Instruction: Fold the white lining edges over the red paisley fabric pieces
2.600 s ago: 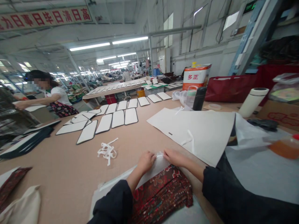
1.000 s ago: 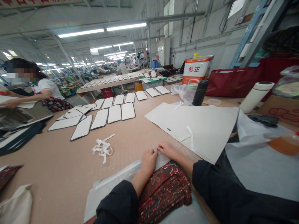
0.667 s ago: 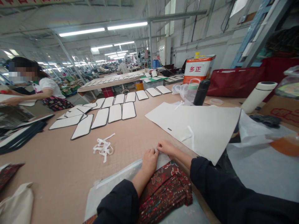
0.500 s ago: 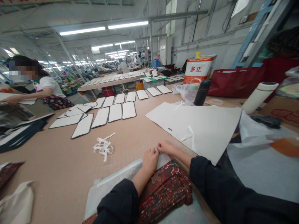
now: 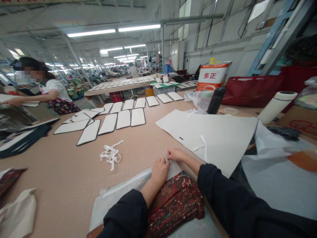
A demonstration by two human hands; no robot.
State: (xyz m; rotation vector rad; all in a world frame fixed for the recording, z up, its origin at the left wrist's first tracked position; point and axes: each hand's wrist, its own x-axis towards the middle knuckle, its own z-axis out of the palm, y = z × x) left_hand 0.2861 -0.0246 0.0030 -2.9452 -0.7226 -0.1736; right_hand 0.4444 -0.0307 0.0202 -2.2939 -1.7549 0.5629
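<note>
My left hand (image 5: 159, 170) lies with bent fingers on the top corner of a translucent plastic bag (image 5: 116, 191) at the table's near edge. Touching it from the right, my right hand (image 5: 174, 154) is closed in a pinch at that same corner. What exactly sits between the fingertips is too small to make out, but it looks like the bag's edge. Folded dark red-brown patterned fabric (image 5: 178, 201) rests on or inside the bag, under my left wrist. A tangle of white strips (image 5: 111, 156) lies a little way to the left.
Several white panels with dark edging (image 5: 123, 119) spread across the table (image 5: 81, 178). A large pale sheet (image 5: 213, 134) lies to the right, near a black bottle (image 5: 216, 100) and a white flask (image 5: 277, 107). A co-worker (image 5: 53, 91) stands at far left.
My hands stay at the bag's corner, with the right forearm shifted slightly left. The view has tilted a little, and the co-worker's head and arms have moved slightly.
</note>
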